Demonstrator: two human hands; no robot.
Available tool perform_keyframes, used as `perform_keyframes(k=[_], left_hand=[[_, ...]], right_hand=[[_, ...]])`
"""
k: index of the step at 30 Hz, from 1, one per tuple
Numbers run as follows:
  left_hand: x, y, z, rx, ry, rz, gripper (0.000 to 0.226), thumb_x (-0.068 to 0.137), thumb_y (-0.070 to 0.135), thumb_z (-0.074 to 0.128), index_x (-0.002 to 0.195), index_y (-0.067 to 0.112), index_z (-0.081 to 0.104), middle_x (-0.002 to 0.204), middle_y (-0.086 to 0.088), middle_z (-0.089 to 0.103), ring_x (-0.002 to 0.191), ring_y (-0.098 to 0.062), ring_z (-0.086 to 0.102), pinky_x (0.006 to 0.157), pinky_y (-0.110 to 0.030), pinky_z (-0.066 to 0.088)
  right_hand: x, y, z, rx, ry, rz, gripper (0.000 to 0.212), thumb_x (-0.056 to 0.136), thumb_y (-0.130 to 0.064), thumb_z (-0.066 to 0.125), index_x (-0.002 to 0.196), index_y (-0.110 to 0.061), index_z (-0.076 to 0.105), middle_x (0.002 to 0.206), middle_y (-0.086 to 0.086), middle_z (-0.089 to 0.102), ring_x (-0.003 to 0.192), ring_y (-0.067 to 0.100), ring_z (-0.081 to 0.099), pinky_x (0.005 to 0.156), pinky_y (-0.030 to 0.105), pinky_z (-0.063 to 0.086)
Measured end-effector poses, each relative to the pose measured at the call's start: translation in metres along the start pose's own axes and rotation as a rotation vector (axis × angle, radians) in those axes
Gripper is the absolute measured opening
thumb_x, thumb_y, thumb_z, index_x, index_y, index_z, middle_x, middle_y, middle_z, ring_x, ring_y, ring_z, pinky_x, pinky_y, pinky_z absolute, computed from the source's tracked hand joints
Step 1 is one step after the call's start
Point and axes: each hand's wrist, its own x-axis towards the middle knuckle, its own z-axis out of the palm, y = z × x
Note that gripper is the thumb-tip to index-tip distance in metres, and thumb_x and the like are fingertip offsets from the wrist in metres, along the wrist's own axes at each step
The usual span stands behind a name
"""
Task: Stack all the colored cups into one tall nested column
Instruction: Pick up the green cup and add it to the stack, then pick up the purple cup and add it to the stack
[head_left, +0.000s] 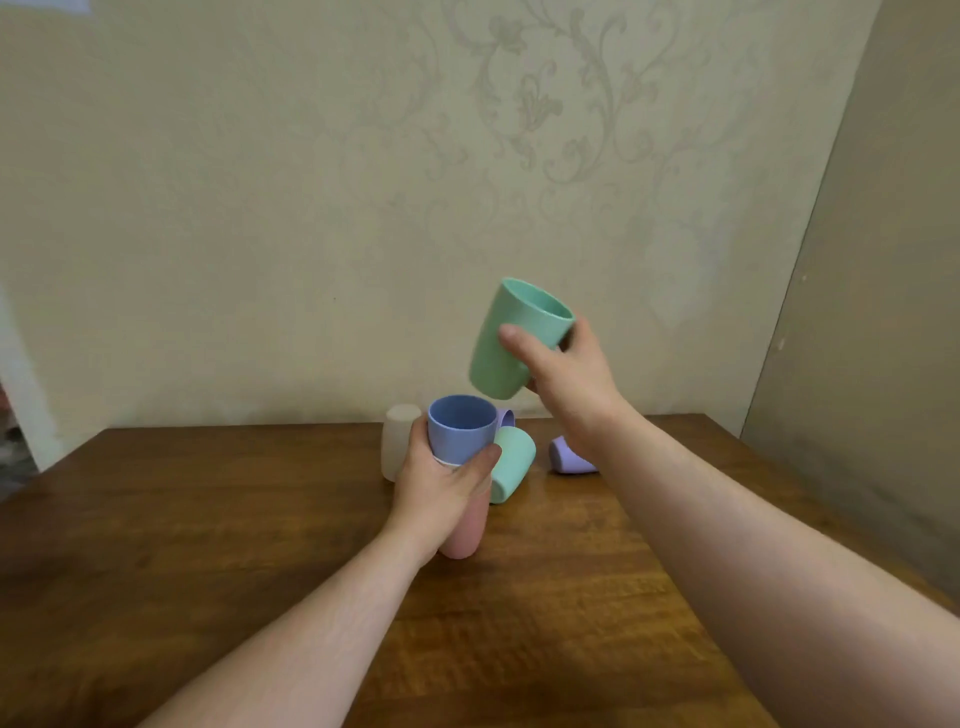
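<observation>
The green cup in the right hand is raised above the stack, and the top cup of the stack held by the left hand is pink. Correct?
Not quite. In the head view the stack's top cup is blue; pink shows only at its bottom. The right hand does hold the green cup above the stack gripped by the left hand.

Left hand (445, 480) covers the middle of the nested stack, so only the blue cup (462, 427), a thin white rim (448, 462) and the pink cup (464, 531) base show; a purple cup (506, 417) behind is mostly hidden; another purple cup (569, 457) is partly masked by the right forearm; both forearms and the bench (208, 519) are cut by the frame edges.
</observation>
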Motion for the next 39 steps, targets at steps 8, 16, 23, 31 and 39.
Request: perform_keyframes(k=[8,16,23,31,39], left_hand=[[0.007,-0.001,0.000,0.071,-0.004,-0.023,0.059,0.076,0.041,0.092,0.124,0.043,0.058,0.108,0.020,0.077,0.102,-0.007,0.077,0.094,-0.049,0.067],[0.004,-0.003,-0.001,0.012,-0.014,-0.016,0.068,0.073,0.045,0.095,0.131,0.040,0.060,0.113,0.015,0.078,0.103,-0.008,0.077,0.091,-0.045,0.067],[0.000,-0.006,-0.003,-0.011,-0.002,0.024,0.071,0.074,0.046,0.093,0.135,0.033,0.059,0.122,0.016,0.076,0.111,-0.007,0.074,0.095,-0.036,0.061],[-0.010,0.008,0.007,0.005,-0.041,0.030,0.068,0.079,0.041,0.093,0.137,0.033,0.058,0.123,0.013,0.076,0.112,-0.009,0.074,0.095,-0.037,0.061],[-0.018,0.006,-0.004,0.052,-0.026,-0.005,0.070,0.084,0.036,0.093,0.142,0.030,0.054,0.126,0.012,0.072,0.115,-0.011,0.071,0.099,-0.040,0.060]], right_hand=[[-0.026,0.053,0.036,-0.214,-0.165,0.040,0.063,0.071,-0.045,0.091,0.126,-0.034,0.063,0.119,-0.010,0.074,0.111,0.012,0.072,0.101,0.047,0.060],[-0.012,0.068,0.008,-0.384,-0.260,0.031,0.092,0.063,-0.078,0.082,0.145,-0.045,0.055,0.144,-0.008,0.065,0.134,0.015,0.061,0.113,0.048,0.051],[0.010,0.117,-0.105,-1.356,-0.243,0.326,0.086,0.094,-0.034,0.063,0.166,-0.044,0.017,0.178,-0.004,0.012,0.162,0.042,0.005,0.127,0.069,0.014],[-0.026,0.112,-0.142,-1.387,-0.238,0.324,0.109,0.086,-0.018,0.076,0.166,-0.048,0.009,0.154,0.000,0.042,0.143,0.032,0.044,0.119,0.058,0.041],[-0.039,0.126,-0.122,-1.104,-0.175,0.341,0.073,0.073,-0.027,0.093,0.126,-0.035,0.043,0.128,-0.005,0.049,0.109,0.019,0.058,0.090,0.038,0.060]])
